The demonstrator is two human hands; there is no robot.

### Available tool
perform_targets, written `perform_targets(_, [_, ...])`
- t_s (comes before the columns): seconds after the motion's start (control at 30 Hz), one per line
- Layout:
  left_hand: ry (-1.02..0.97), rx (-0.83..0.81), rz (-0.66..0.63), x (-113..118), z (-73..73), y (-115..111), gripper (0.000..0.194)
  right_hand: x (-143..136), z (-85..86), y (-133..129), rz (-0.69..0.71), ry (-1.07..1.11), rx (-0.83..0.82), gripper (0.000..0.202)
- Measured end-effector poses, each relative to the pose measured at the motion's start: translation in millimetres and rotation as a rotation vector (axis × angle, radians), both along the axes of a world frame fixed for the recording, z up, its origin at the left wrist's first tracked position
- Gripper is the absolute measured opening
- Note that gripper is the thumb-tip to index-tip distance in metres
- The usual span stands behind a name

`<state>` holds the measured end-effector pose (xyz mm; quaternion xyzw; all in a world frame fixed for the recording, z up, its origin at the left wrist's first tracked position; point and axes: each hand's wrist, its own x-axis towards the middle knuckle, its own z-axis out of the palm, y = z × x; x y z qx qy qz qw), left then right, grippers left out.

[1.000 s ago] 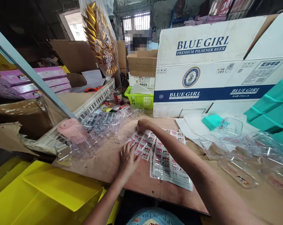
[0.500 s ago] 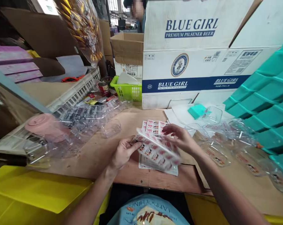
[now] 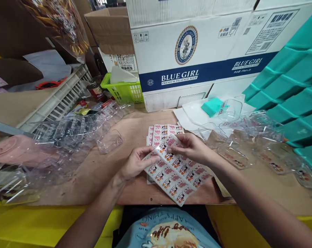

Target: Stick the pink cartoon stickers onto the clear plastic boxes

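Note:
A sheet of stickers [image 3: 175, 172] with orange, black and pink prints is tilted above the table's near edge. My left hand [image 3: 137, 161] pinches its upper left corner between thumb and fingers. At the sheet's top edge, my right hand [image 3: 189, 147] has thumb and fingers closed on it. More sticker sheets [image 3: 159, 132] lie flat on the table just behind, partly covered by the held one. To the right of my right hand are clear plastic containers [image 3: 235, 155], some with stickers on them.
Clear plastic containers [image 3: 78, 131] line the left side, beside a pink round object [image 3: 16, 150]. A green basket [image 3: 124, 90] and white cartons [image 3: 161, 58] stand at the back. Teal bins [image 3: 298, 89] are stacked at the right. A loose clear container [image 3: 109, 142] lies left of centre.
The sheet has swung from a blurred, folded-over position to facing up. My right hand has come down from open onto its top edge. The view has shifted lower and closer.

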<state>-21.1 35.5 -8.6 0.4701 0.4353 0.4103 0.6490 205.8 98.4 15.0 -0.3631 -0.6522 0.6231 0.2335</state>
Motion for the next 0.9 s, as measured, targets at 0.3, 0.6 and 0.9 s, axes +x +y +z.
perform_targets(0.3, [-0.111, -0.109, 0.197, 6.7, -21.9, 6.7, 0.020, -10.7, -16.2, 6.1, -0.224, -0.202, 0.444, 0.018])
perform_targets(0.6, [-0.241, -0.162, 0.283, 13.4, -31.1, 6.4, 0.018, -35.9, -25.0, -19.8, -0.201, -0.190, 1.011, 0.011])
perform_targets(0.9, [-0.144, 0.034, 0.271, 14.1, -34.6, 2.8, 0.010, -43.5, -29.2, -27.7, -0.264, -0.222, 0.974, 0.016])
